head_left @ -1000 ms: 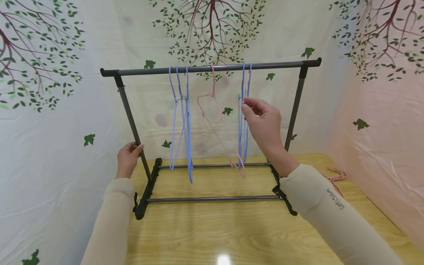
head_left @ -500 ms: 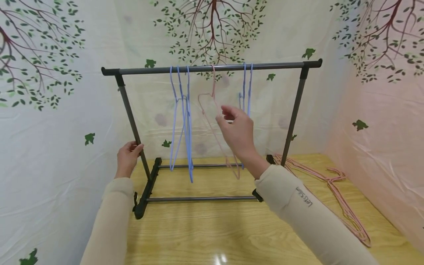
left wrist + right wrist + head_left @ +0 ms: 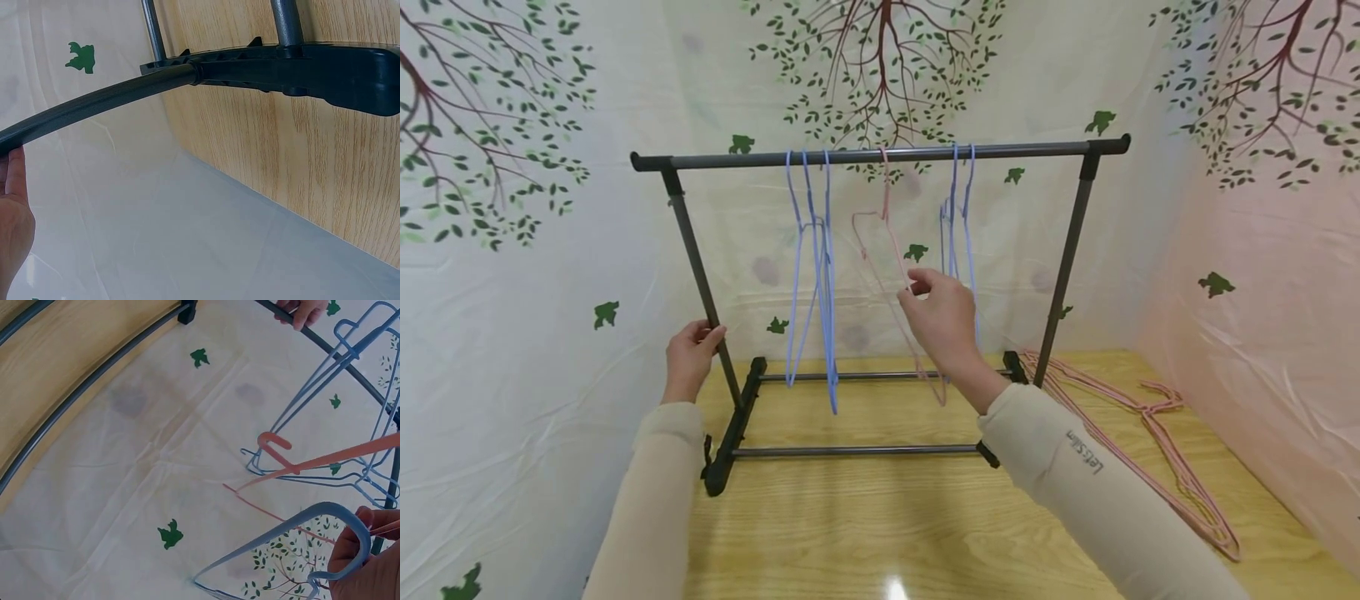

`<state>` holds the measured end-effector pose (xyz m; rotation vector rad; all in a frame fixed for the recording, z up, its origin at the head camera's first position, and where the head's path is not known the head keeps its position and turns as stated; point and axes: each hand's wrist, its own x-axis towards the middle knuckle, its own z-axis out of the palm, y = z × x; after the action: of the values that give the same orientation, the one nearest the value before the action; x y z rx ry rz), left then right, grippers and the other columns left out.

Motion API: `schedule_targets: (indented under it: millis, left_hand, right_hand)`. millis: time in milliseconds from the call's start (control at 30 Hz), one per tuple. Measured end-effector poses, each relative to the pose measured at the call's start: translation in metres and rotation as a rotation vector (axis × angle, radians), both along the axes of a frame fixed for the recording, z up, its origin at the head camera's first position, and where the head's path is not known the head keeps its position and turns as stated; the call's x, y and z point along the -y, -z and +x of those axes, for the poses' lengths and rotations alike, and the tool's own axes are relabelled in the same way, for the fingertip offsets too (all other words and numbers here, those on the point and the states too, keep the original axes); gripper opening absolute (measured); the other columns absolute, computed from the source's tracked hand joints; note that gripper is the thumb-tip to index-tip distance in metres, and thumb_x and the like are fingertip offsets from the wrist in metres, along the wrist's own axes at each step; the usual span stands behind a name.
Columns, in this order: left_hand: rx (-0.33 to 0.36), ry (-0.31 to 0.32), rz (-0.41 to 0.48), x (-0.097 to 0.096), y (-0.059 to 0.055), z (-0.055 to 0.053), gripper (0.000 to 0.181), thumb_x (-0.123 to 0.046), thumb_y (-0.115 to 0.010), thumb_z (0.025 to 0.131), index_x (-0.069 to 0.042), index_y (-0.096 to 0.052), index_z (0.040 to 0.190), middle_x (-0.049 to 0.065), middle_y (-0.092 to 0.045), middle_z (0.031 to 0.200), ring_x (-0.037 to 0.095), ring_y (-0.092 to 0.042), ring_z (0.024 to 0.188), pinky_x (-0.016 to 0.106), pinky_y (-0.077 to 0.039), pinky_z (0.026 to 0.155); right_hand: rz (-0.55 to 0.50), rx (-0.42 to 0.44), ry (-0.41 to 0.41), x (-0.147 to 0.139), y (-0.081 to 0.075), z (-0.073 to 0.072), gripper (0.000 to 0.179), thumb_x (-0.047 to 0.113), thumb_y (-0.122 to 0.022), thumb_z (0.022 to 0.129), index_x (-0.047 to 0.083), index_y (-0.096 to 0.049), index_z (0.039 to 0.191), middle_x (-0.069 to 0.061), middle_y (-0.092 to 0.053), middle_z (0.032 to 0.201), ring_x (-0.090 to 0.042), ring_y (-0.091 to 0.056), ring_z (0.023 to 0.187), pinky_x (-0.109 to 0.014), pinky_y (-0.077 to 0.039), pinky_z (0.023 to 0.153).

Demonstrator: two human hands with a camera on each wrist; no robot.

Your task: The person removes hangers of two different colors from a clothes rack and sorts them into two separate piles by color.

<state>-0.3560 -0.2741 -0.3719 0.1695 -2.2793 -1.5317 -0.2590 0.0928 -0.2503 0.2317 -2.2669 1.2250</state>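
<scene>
My left hand (image 3: 690,360) holds the left upright of a dark clothes rack (image 3: 880,157), thumb in front; the left wrist view shows this post (image 3: 94,110) crossing above the fingers. My right hand (image 3: 942,323) pinches the sloping arm of a pink clothes hanger (image 3: 886,200) that hangs by its hook at mid-rail. In the right wrist view, a thin pink strand passes between the right fingers (image 3: 364,517). Right of it hang two blue hangers (image 3: 967,208), partly behind the hand; one blue hanger (image 3: 250,540) appears close in front of the fingers in that wrist view.
Several blue hangers (image 3: 827,275) hang at left on the rail. More pink hangers (image 3: 1150,408) lie stacked on the wooden table (image 3: 850,533) to the right, partly behind the sleeve. A leaf-patterned sheet (image 3: 737,75) stands behind the rack.
My right hand has moved left and down from beside the right-hand blue hangers to the pink hanger, and its fingers have closed on it. My left hand stays on the upright.
</scene>
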Motion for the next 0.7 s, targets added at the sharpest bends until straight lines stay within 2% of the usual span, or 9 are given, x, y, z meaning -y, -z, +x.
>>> schedule_targets:
  millis: [133,300,700]
  left_hand:
    - [-0.005,0.002,-0.01,0.0009,0.001,-0.0001,0.049,-0.032,-0.055,0.103,0.001,-0.053,0.139,0.022,-0.058,0.128,0.033,-0.059,0.115,0.041,-0.048,0.101]
    - [-0.008,0.009,-0.021,0.0018,0.002,0.0002,0.051,-0.035,-0.054,0.103,-0.001,-0.052,0.141,0.022,-0.057,0.13,0.034,-0.058,0.117,0.042,-0.048,0.102]
    - [0.002,0.009,-0.023,0.0012,0.002,0.0025,0.051,-0.035,-0.054,0.103,-0.001,-0.052,0.141,0.021,-0.057,0.13,0.034,-0.057,0.117,0.042,-0.048,0.102]
  right_hand:
    - [0.006,-0.004,0.026,0.0007,0.0021,0.0005,0.023,0.014,-0.066,0.094,0.003,-0.074,0.112,-0.009,-0.071,0.091,-0.025,-0.063,0.082,-0.038,-0.05,0.069]
    - [0.005,-0.054,0.037,-0.0005,0.0042,0.0002,0.019,0.013,-0.066,0.093,0.003,-0.076,0.105,-0.008,-0.071,0.088,-0.025,-0.063,0.082,-0.038,-0.051,0.07]
    - [-0.049,-0.163,0.026,-0.0059,0.0037,0.0047,0.019,0.014,-0.067,0.093,0.006,-0.078,0.106,-0.006,-0.073,0.089,-0.019,-0.065,0.074,-0.033,-0.051,0.06]
